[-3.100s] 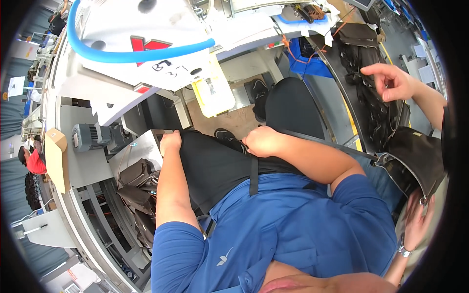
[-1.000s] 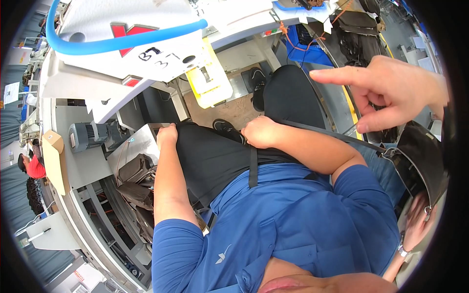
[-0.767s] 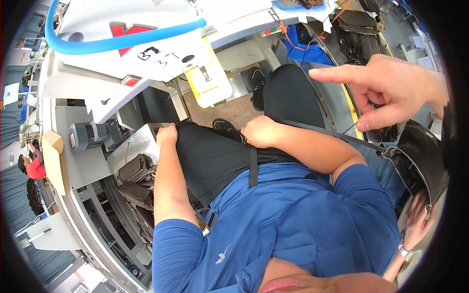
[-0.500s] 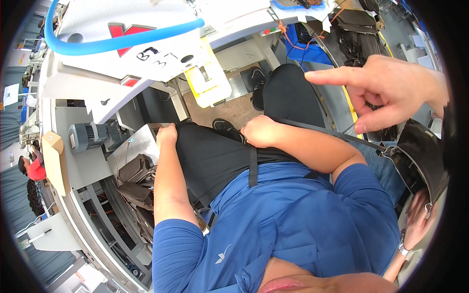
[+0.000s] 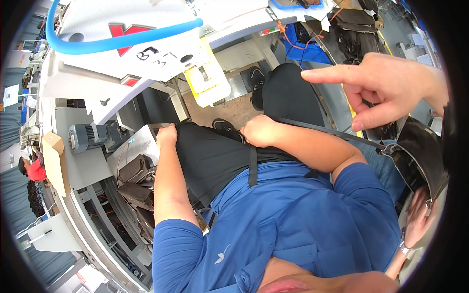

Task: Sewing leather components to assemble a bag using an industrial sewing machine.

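Observation:
My left hand (image 5: 166, 135) rests at the outer edge of my black-clad left thigh (image 5: 205, 151), beside a pale metal box (image 5: 139, 141). Its fingers are curled in, and what they hold, if anything, is hidden. On the inner side of my right thigh (image 5: 293, 95) lies my right hand (image 5: 260, 131), closed like a fist. A black strap (image 5: 252, 168) runs from my waist up to it; I cannot tell whether the fingers grip it. Another person's hand (image 5: 378, 88) reaches in from the right with its index finger stretched out over my right knee.
A white machine head (image 5: 107, 68) with a blue tube (image 5: 107, 47) stands ahead on the left. A grey motor (image 5: 88, 138) sits beneath the table. Blue bin (image 5: 305, 46) and dark bags (image 5: 356, 24) lie at far right. A co-worker's watch-wearing arm (image 5: 415, 229) is close on my right.
The other person's pointing hand has shifted slightly to the left. My own hands have stayed where they were.

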`<state>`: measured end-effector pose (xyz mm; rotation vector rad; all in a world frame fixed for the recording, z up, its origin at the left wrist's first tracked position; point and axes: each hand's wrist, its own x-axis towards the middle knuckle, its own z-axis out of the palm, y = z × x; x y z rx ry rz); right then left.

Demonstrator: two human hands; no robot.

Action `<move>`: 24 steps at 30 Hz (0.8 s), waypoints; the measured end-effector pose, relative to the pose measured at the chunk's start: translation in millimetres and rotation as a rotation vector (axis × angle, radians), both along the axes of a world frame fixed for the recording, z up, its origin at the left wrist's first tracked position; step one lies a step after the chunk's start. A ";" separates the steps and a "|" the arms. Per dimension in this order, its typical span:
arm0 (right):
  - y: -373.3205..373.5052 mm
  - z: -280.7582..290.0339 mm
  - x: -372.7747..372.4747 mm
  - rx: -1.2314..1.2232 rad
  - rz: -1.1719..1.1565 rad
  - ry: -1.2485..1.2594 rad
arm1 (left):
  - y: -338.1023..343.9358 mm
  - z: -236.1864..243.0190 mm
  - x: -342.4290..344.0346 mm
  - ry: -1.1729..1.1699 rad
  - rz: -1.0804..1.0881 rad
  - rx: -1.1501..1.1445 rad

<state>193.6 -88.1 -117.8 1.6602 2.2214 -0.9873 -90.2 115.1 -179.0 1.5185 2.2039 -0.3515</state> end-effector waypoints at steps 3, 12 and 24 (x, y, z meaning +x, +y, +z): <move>2.2 3.7 2.3 0.037 -0.014 -0.015 | 0.7 0.0 -0.9 -0.002 -0.012 -0.001; -6.2 14.6 32.4 0.161 -0.163 -0.361 | -1.5 4.7 0.9 -0.016 0.003 -0.010; -10.4 23.1 26.2 0.110 -0.199 -0.359 | 0.0 0.2 -3.2 -0.008 -0.015 0.000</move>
